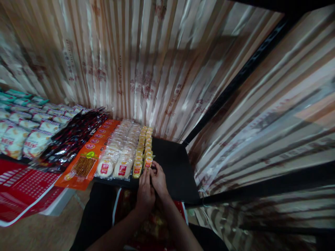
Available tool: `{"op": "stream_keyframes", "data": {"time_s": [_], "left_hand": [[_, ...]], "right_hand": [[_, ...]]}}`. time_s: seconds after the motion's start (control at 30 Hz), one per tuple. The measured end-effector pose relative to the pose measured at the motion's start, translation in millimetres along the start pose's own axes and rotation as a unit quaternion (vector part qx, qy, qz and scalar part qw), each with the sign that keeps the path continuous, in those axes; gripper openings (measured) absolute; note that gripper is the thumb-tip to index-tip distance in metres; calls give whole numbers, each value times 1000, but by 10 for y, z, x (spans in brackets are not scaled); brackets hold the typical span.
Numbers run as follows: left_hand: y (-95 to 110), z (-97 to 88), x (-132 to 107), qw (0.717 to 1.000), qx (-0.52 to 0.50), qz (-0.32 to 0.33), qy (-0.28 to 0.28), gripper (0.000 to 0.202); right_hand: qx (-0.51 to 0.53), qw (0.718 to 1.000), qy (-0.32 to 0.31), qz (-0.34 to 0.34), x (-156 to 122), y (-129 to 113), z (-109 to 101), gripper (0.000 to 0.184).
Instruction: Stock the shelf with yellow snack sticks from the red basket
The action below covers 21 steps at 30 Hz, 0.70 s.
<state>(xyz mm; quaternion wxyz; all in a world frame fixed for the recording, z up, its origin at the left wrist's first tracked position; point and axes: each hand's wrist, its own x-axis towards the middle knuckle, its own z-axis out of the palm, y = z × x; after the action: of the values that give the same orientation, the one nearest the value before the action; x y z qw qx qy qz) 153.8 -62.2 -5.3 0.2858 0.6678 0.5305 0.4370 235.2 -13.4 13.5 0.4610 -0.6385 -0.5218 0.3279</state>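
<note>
Both my hands meet at the front edge of a black shelf (176,164). My left hand (145,190) and my right hand (158,178) have their fingers closed together on a small yellow snack packet (148,162) at the near end of the right-hand yellow row (148,143). A second row of yellow packets (139,150) runs just to its left. Rows of round white cakes in clear wrappers (120,150) lie left of those.
Further left lie orange packets (89,157), dark red packets (75,136) and white and teal bags (23,129). A striped shiny curtain (146,62) backs the shelf. A red bag of goods (154,223) sits below my arms. A black upright (243,76) stands right.
</note>
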Motion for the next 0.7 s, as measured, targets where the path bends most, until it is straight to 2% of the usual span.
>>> {"op": "stream_keyframes", "data": {"time_s": [0.13,0.5,0.6,0.7], "left_hand": [[-34,9,7,1000,-6,5,4,61],[-97,90,-13,1000,-12,-13,2,58],[-63,63,-21,1000,-2,-18,-14,59],[13,-22,-42,1000,8,-15,-18,61]], "right_hand": [[-9,1000,6,-11,8,24,35,50],[-50,998,-34,-8,30,6,42,52],[-29,999,-25,-7,-5,2,34,53],[-20,1000,10,-11,-75,-14,20,50]]}}
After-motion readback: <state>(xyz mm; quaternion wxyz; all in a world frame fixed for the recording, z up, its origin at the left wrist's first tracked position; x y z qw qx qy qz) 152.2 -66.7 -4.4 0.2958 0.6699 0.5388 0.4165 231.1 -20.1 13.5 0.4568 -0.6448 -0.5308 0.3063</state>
